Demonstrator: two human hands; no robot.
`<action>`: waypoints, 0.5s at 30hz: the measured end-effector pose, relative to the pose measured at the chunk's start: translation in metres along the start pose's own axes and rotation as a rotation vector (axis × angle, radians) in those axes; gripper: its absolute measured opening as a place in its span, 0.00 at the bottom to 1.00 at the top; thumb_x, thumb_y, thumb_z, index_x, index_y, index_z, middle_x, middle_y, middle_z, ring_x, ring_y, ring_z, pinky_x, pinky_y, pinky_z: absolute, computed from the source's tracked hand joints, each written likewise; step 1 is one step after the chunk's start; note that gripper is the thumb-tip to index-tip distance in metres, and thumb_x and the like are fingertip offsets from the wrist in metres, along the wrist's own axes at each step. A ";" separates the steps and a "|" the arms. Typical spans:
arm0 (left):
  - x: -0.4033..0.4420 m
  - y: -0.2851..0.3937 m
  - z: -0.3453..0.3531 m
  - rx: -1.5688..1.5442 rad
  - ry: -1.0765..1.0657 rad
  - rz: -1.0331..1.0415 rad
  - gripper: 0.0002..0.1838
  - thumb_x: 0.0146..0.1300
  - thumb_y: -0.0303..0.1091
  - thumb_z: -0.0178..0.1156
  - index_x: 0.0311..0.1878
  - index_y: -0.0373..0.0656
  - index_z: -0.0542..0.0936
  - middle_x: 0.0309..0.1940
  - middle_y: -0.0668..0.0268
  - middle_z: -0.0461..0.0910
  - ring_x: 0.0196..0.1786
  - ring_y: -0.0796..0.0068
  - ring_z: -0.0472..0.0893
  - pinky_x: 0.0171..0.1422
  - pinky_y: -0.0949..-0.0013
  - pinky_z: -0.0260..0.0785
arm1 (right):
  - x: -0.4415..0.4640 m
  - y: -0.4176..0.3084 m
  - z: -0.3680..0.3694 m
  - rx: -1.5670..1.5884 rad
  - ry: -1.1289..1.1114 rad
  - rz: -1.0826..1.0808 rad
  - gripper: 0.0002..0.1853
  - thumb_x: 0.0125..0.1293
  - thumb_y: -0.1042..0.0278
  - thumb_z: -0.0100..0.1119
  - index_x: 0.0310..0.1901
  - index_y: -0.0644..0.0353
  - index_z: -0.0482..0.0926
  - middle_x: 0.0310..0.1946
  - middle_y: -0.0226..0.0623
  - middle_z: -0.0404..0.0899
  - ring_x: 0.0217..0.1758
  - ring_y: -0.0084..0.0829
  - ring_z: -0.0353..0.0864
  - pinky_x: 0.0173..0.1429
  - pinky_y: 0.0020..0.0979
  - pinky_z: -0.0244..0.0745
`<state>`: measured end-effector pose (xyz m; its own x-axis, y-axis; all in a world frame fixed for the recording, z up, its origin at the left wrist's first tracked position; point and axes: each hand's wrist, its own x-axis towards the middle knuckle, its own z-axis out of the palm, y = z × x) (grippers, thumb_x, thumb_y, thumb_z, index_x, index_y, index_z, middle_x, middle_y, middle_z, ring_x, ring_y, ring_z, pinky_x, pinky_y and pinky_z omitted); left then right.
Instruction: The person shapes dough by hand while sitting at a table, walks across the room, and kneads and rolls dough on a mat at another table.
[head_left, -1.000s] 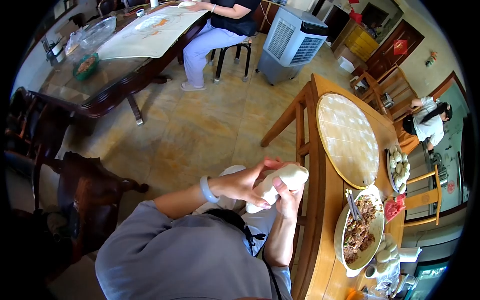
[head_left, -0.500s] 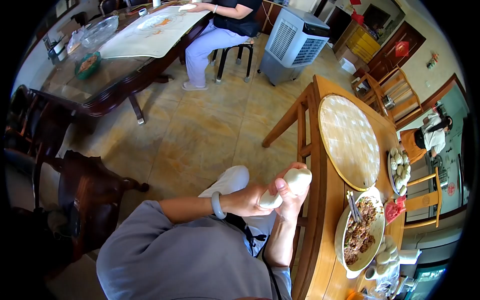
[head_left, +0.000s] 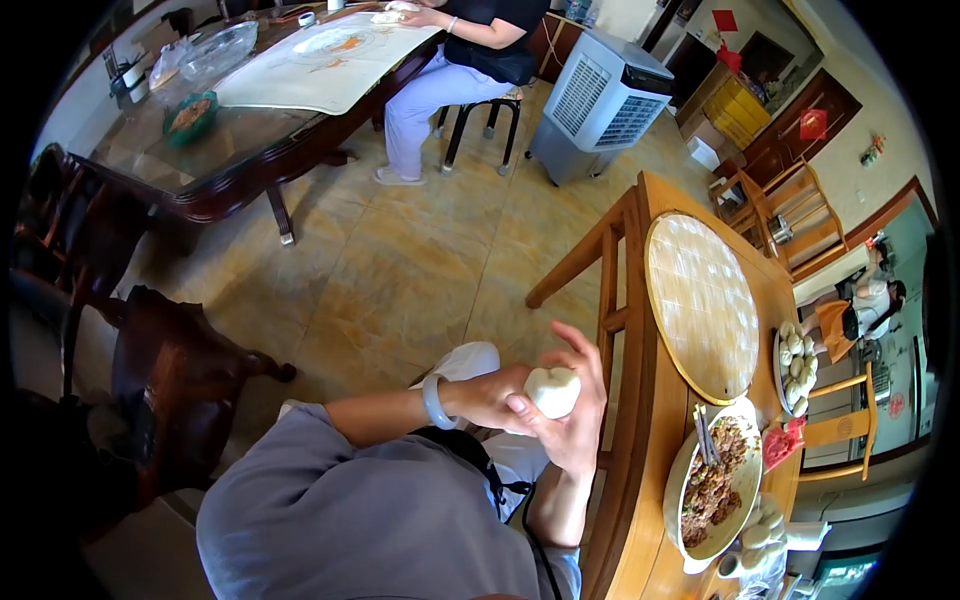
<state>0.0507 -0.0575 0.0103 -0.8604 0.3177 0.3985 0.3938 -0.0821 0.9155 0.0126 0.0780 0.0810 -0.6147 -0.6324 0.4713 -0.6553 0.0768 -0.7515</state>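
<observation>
Left of bowl (head_left: 677,490): left hand (head_left: 490,398) meeting dough (head_left: 554,391), finger grip hidden, cannot tell; dough looking unfinished; right hand (head_left: 578,412) clasping dough under thumb, fingers half spread. Filling (head_left: 708,503) remaining in bowl. Right of bowl, pale rounds (head_left: 762,533) sitting; farther right, buns (head_left: 797,368) apparently standing finished.

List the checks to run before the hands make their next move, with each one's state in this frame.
1. Dough supported: ok; the dough sits in the right hand, with the left hand close against it.
2. Hand free for the chopsticks: not ok; both hands are at the dough.
3. Chopsticks parked: ok; they lean in the bowl, tips toward the filling.
4. Bowl steady: ok; it stands upright on the wooden table.
5. Round board floured: ok; white patches show across it.
6. Dough closed underneath: cannot tell; the hands hide it.
</observation>
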 end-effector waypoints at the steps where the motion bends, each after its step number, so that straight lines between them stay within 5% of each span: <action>1: 0.000 0.017 -0.003 -0.033 0.008 -0.114 0.15 0.59 0.33 0.63 0.46 0.38 0.74 0.37 0.66 0.79 0.42 0.72 0.80 0.46 0.68 0.73 | -0.002 -0.006 0.002 0.083 0.049 0.104 0.41 0.41 0.49 0.80 0.53 0.63 0.70 0.57 0.44 0.72 0.57 0.34 0.74 0.57 0.34 0.70; 2: 0.000 0.026 -0.005 -0.068 0.015 -0.227 0.15 0.59 0.32 0.63 0.46 0.38 0.74 0.38 0.65 0.79 0.42 0.70 0.80 0.46 0.68 0.73 | -0.003 -0.011 0.005 0.166 0.100 0.209 0.44 0.38 0.49 0.82 0.55 0.63 0.69 0.57 0.44 0.72 0.58 0.34 0.73 0.58 0.34 0.69; 3: -0.001 0.021 -0.005 -0.048 0.042 -0.094 0.15 0.59 0.32 0.63 0.47 0.38 0.75 0.39 0.63 0.80 0.43 0.67 0.80 0.48 0.66 0.73 | -0.005 -0.014 0.010 0.231 0.125 0.228 0.50 0.35 0.54 0.84 0.60 0.62 0.65 0.51 0.40 0.76 0.52 0.30 0.76 0.54 0.30 0.71; 6: -0.005 0.002 0.008 0.270 0.139 -0.083 0.17 0.57 0.30 0.64 0.49 0.38 0.75 0.40 0.62 0.80 0.44 0.68 0.79 0.50 0.64 0.72 | -0.006 -0.016 0.027 0.064 0.206 0.272 0.47 0.39 0.58 0.83 0.59 0.62 0.64 0.41 0.35 0.78 0.44 0.27 0.77 0.49 0.27 0.72; 7: -0.008 -0.004 0.017 0.180 0.282 0.022 0.18 0.54 0.29 0.65 0.48 0.39 0.75 0.40 0.59 0.80 0.43 0.63 0.81 0.49 0.62 0.72 | -0.006 -0.013 0.028 0.102 0.232 0.278 0.44 0.41 0.60 0.82 0.58 0.62 0.65 0.39 0.34 0.78 0.42 0.25 0.76 0.47 0.26 0.72; 11: -0.012 0.001 0.019 0.317 0.298 -0.011 0.21 0.50 0.29 0.67 0.48 0.39 0.75 0.38 0.54 0.80 0.41 0.50 0.79 0.44 0.58 0.73 | -0.008 -0.003 0.032 0.227 0.315 0.261 0.29 0.52 0.68 0.75 0.52 0.62 0.68 0.32 0.31 0.76 0.35 0.21 0.74 0.42 0.22 0.70; 15: -0.011 0.022 0.015 0.368 0.247 -0.110 0.25 0.50 0.29 0.69 0.51 0.35 0.72 0.38 0.56 0.80 0.42 0.60 0.81 0.46 0.63 0.73 | -0.005 0.002 0.030 0.311 0.392 0.208 0.28 0.55 0.62 0.74 0.52 0.62 0.68 0.31 0.32 0.75 0.33 0.20 0.74 0.39 0.21 0.70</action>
<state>0.0734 -0.0489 0.0250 -0.9372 0.0670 0.3423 0.3464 0.2943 0.8907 0.0278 0.0584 0.0634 -0.8742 -0.2883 0.3907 -0.3783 -0.1000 -0.9203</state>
